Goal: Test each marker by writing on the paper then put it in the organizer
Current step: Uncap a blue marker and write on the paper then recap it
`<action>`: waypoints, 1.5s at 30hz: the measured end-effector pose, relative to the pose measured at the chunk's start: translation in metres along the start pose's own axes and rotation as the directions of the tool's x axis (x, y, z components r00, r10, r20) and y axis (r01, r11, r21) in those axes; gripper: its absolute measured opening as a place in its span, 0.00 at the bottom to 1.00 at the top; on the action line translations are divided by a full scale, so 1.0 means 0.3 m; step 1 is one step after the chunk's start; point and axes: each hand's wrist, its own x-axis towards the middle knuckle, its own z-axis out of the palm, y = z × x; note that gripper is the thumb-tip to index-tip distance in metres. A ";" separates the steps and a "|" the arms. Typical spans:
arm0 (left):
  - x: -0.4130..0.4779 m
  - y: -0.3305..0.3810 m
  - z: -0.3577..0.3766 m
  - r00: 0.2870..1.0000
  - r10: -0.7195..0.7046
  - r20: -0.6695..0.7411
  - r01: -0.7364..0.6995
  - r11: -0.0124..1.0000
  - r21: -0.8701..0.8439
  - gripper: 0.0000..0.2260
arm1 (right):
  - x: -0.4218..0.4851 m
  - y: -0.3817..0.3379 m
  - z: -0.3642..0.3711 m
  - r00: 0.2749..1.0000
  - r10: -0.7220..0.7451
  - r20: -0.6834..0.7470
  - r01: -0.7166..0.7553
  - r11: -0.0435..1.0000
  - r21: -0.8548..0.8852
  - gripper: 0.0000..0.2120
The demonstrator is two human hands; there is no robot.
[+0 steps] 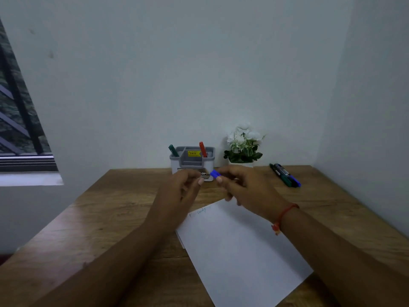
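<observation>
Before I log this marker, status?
Right hand grips blue-capped marker; left hand beside its cap, hold unclear. Green marker, red marker in grey organizer. Nothing blocking.

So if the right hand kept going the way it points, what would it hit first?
Probably the left hand: the right hand aims its blue marker leftward at those fingers, though depth is unclear.

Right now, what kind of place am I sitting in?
Likely a home study corner: a wooden desk pushed against a plain wall, an organizer for pens, a sheet of paper, and a small potted plant.
</observation>
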 end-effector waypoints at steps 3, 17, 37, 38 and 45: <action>-0.002 0.004 -0.002 0.999 0.042 0.027 -0.041 0.998 -0.039 0.15 | -0.003 -0.014 0.014 0.995 -0.075 0.059 0.087 0.968 -0.237 0.06; -0.002 -0.030 0.001 0.990 -0.091 0.108 0.109 0.978 -0.176 0.04 | -0.001 -0.005 0.040 0.960 -0.121 0.253 0.233 0.846 -0.480 0.14; 0.021 -0.019 -0.024 0.861 -0.497 0.109 0.428 0.591 -0.684 0.07 | -0.012 0.002 -0.007 0.983 0.130 0.126 -0.119 0.988 -0.096 0.09; 0.021 -0.022 -0.026 0.852 -0.510 0.116 0.427 0.551 -0.717 0.08 | -0.011 0.004 -0.007 0.982 0.156 0.103 -0.154 0.988 -0.029 0.09; 0.027 -0.037 -0.018 0.872 -0.488 0.042 0.432 0.725 -0.537 0.07 | -0.004 -0.013 0.025 0.884 0.439 0.161 -0.450 0.704 0.550 0.05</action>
